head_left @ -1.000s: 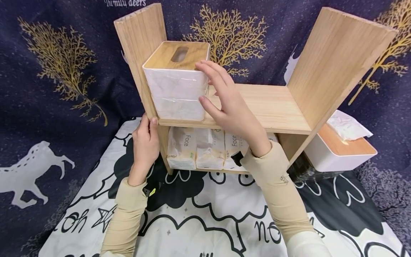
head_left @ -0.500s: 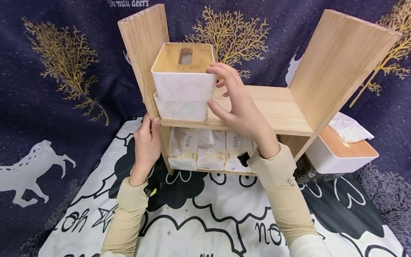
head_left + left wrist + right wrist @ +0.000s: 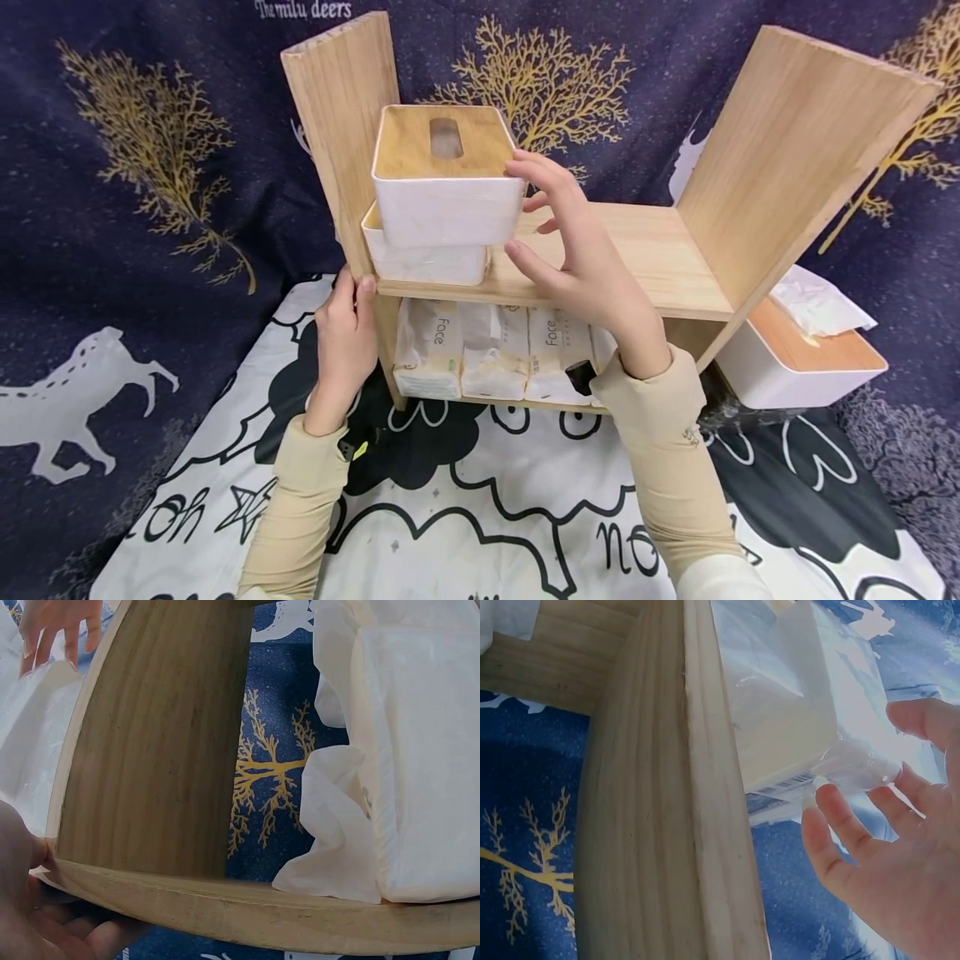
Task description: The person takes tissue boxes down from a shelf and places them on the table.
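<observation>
On the left of the wooden shelf (image 3: 660,258) two white tissue boxes are stacked, wrapped in clear plastic. The upper tissue box (image 3: 450,208), with a slotted wooden lid, sits shifted right over the lower tissue box (image 3: 427,265). My right hand (image 3: 581,250) holds the upper box at its right side, index finger at the lid's edge and thumb low at the front corner. The right wrist view shows its fingertips (image 3: 832,795) against the plastic wrap. My left hand (image 3: 345,342) grips the shelf's left upright near the middle board; its other fingers go behind the wood.
Several soft packs of face tissues (image 3: 491,350) fill the lower compartment. Right of the shelf, another white tissue box (image 3: 806,379) with a tissue poking out stands on something dark. A patterned cloth (image 3: 465,550) lies underneath; a dark printed curtain (image 3: 187,75) hangs behind.
The upper tissue box has slid to the right along with my right hand, uncovering part of the lower box's lid at the left. My left hand keeps its place on the upright.
</observation>
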Available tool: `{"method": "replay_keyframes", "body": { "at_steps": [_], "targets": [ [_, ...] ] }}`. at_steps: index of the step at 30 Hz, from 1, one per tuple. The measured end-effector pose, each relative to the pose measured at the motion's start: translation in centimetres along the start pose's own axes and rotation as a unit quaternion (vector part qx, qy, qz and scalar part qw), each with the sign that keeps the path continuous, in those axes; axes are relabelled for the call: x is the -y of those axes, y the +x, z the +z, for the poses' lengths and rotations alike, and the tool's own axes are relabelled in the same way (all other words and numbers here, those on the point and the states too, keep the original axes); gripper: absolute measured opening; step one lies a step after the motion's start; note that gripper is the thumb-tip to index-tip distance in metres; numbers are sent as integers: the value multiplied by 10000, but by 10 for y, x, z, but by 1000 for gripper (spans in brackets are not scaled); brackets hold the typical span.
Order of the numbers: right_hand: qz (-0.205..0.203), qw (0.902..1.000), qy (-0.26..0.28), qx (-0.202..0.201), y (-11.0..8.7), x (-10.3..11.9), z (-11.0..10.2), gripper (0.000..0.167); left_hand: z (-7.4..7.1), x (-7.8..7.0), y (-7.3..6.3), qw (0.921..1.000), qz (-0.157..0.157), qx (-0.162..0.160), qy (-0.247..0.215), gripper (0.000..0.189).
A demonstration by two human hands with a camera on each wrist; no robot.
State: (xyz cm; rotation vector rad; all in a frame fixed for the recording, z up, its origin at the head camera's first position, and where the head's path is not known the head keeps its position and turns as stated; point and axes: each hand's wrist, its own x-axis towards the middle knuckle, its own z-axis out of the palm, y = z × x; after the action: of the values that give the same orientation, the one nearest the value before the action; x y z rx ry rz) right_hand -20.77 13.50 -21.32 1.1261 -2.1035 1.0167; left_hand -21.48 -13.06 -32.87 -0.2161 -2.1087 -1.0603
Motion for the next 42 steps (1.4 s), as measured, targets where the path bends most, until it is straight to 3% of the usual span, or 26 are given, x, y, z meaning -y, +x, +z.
{"method": "replay_keyframes", "body": {
  "at_steps": [9,22,24,28,32,42],
  "targets": [
    [167,9996,107,-178,-5,-4,-5,58,0,-1,1,9999,84,-45,36,41],
    [773,9959,175,-429,-10,-4,-5,66,0,-2,1,10000,69,-44,-23,38],
    [728,9960,15,-520,-9,-1,-1,74,0,-2,0,10000,29,-43,-35,37],
    [237,9954,-503,-786,-6,6,12,91,1,-2,0,10000,26,-68,-65,35],
    [85,9884,-882,-1231,-3,14,25,101,2,-1,0,9998,114,-119,-77,36],
    [1232,9599,-1205,-2210,4,37,64,121,2,-1,0,9999,72,-135,-72,36]
  ]
}}
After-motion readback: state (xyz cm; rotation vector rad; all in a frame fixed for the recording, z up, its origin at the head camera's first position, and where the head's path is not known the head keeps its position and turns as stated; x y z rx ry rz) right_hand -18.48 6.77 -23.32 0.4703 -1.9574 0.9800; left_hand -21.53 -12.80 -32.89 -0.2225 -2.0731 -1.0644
